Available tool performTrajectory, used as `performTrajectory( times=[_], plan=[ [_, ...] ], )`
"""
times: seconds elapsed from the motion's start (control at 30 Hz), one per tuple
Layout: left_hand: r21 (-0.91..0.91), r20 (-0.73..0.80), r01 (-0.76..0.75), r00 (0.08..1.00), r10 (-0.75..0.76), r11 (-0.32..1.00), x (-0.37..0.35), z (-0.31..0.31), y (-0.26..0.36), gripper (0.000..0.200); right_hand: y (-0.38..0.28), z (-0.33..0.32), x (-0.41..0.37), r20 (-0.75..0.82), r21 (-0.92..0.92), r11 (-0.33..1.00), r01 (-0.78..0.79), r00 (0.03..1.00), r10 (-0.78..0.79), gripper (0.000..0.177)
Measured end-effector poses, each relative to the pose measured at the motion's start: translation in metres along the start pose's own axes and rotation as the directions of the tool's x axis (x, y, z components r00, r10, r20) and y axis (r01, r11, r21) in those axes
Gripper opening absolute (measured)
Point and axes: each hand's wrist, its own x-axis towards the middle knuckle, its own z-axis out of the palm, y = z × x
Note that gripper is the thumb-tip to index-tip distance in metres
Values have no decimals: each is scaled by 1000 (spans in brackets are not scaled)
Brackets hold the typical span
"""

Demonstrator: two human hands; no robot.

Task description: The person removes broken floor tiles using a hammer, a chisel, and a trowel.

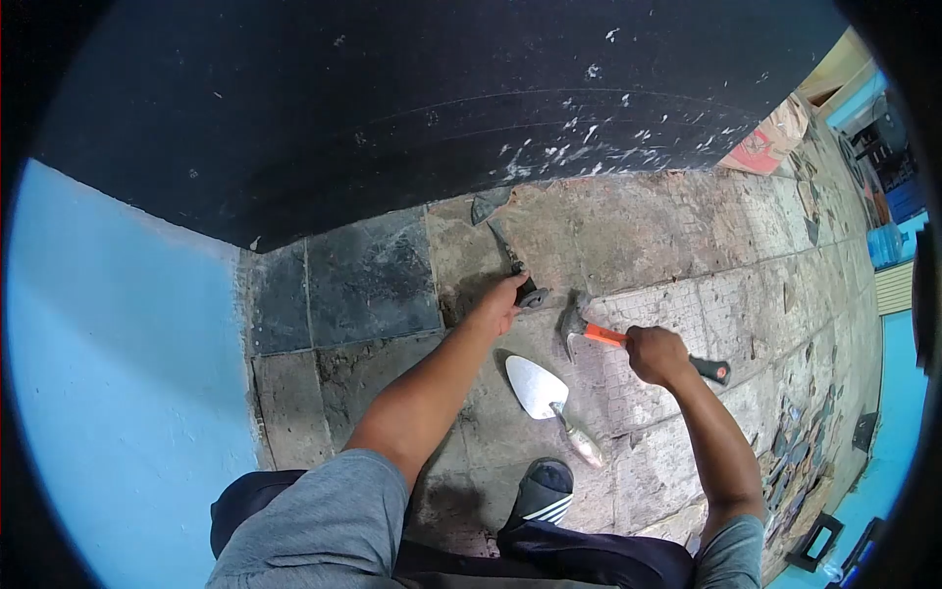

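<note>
My left hand is closed round the grip of a chisel, whose blade slants up toward a broken piece of dark tile by the foot of the black wall. In my right hand is a claw hammer with an orange and black handle. The hammer's head lies just right of the chisel's butt end, apart from it. Between my forearms a pointed trowel rests on the floor. Left of the chisel, dark slate tiles are still set in the floor.
The black wall runs along the far side and meets a light blue wall at left. My sandalled foot stands below the trowel. Broken tile pieces lie heaped at right. A paper sack leans at the wall's far end.
</note>
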Motion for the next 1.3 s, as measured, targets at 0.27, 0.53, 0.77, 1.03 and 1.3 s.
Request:
performTrajectory(
  times=[0.27,0.53,0.77,1.03,1.3],
  plan=[
    [104,-60,-27,998,34,994,10,-7,-16,44,-37,-86,-11,268,-414,893,176,961,-65,14],
    [207,-97,-17,995,38,978,2,5,4,36,-74,-97,13,73,-274,920,279,960,-270,14],
    [272,-137,-20,989,59,962,4,7,3,33,-61,-90,5,287,-430,837,338,930,-228,11],
    [281,-122,-51,989,88,958,-5,20,12,36,-56,-64,3,44,-425,876,229,972,-232,10],
    [305,-144,-72,982,120,950,-11,27,14,42,-43,-91,3,-122,-257,951,171,971,-207,9]
  ],
)
